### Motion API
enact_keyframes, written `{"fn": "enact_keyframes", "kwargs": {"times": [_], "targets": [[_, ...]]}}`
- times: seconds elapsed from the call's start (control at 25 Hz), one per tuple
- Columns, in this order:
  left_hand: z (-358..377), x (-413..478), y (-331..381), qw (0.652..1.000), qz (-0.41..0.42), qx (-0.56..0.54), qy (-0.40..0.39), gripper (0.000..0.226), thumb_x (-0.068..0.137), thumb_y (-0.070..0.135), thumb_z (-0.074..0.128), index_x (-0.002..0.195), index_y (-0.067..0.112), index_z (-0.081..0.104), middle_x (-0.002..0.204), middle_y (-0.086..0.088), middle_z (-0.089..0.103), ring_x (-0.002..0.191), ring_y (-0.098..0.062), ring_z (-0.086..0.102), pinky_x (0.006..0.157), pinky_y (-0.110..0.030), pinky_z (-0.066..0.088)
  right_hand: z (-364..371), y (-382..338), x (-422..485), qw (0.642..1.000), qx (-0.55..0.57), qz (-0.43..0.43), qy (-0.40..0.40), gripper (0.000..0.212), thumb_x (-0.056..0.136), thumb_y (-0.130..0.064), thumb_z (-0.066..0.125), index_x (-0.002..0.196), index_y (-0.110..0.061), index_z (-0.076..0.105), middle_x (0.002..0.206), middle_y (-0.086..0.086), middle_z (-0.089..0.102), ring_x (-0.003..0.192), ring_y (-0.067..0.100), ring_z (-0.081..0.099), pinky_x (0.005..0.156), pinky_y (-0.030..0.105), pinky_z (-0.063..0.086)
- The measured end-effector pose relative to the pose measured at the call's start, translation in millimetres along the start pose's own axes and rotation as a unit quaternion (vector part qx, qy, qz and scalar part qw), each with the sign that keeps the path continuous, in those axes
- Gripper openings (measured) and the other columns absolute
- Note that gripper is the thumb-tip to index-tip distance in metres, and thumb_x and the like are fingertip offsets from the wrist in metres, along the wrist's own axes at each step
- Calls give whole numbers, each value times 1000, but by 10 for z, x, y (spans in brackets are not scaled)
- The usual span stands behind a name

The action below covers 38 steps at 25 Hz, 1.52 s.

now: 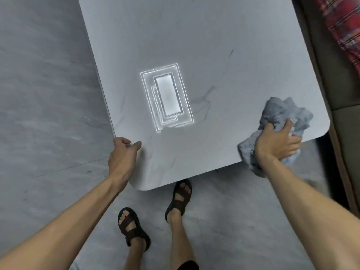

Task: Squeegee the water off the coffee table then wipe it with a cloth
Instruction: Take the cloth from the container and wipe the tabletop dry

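While I look down from the head camera, my right hand has its grip closed around a bunched grey-blue cloth, pressing it onto the surface near its right front corner. Part of the cloth spills past the front edge below my wrist, and the rest piles up beyond my fingers toward the rounded corner. My left hand rests at the left front edge of the same surface, its grip loose and holding nothing: the thumb lies on top and the fingers curl at the rim. A bright rectangular reflection of light sits in the middle of the pale marbled top, between my two hands and farther out. Below the front edge I see both feet in dark sandals on the grey floor. A red checked fabric shows at the upper right.
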State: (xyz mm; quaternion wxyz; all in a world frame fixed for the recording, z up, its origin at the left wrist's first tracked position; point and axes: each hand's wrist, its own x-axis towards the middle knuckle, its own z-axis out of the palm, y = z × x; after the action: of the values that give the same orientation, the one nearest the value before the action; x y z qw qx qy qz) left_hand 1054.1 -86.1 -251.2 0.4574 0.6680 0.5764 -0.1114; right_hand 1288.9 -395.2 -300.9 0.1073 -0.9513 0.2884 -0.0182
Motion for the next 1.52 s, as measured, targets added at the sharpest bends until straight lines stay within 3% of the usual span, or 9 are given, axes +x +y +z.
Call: {"fn": "enact_keyframes", "kwargs": {"times": [0.12,0.32,0.48,0.68,0.76,0.92,1.24,1.4,1.52], "targets": [[-174,61,-77,998,-13,-50,-34,38,84,53,53,106,23,46,109,0,54,84,-7,49,61,-30,36,86,-141,-806,999,6,-48,-14,62,75,-54,47,134,-33,48,127,22,47,113,40,46,98,47,31],[-332,151,-179,989,-13,-122,-87,29,87,57,51,91,28,46,107,4,56,98,-14,53,86,-33,43,128,-344,-2420,942,4,-306,-136,68,74,-59,41,139,-39,40,128,14,41,109,31,38,96,47,36],[-369,56,-195,996,48,-62,-37,32,91,50,50,103,22,43,93,8,56,80,-5,52,63,-26,38,111,-218,-2989,773,-34,-594,-221,64,74,-58,46,135,-37,46,121,12,48,101,32,47,87,45,41],[-185,-140,-250,974,187,125,-34,27,91,46,52,101,25,37,100,1,55,85,-18,54,64,-27,37,72,-215,-2219,487,-49,-831,-263,60,74,-53,53,131,-37,48,114,9,49,96,24,41,83,39,38],[32,-203,-178,957,225,177,-43,26,91,44,52,98,24,38,102,-2,51,91,-22,53,71,-28,38,36,-179,-1671,430,-83,-856,-275,62,76,-52,56,136,-40,46,123,10,49,102,24,41,85,38,39],[448,-225,74,942,245,220,-65,28,90,42,54,102,18,44,118,-8,45,115,-30,46,100,-41,41,-133,-30,-415,550,-117,-781,-271,59,81,-57,53,138,-47,42,135,9,49,116,26,47,96,42,41],[812,-115,503,938,210,271,-55,26,85,38,56,96,20,41,103,-3,39,94,-27,46,77,-34,35,-152,25,1024,963,6,-254,-88,57,79,-36,55,135,-39,49,130,12,43,119,32,39,109,41,25],[799,-76,529,935,198,282,-84,24,81,29,57,96,22,41,102,-3,42,95,-25,47,72,-33,32,65,-636,510,999,25,-13,-26,54,84,-43,59,136,-34,48,132,17,45,114,36,45,99,40,28],[726,-119,544,950,187,237,-77,24,79,22,56,95,25,38,94,0,50,86,-21,50,65,-31,33,141,-978,-429,980,18,-180,-78,66,81,-51,63,140,-31,41,129,21,43,111,36,43,94,43,33]]}}
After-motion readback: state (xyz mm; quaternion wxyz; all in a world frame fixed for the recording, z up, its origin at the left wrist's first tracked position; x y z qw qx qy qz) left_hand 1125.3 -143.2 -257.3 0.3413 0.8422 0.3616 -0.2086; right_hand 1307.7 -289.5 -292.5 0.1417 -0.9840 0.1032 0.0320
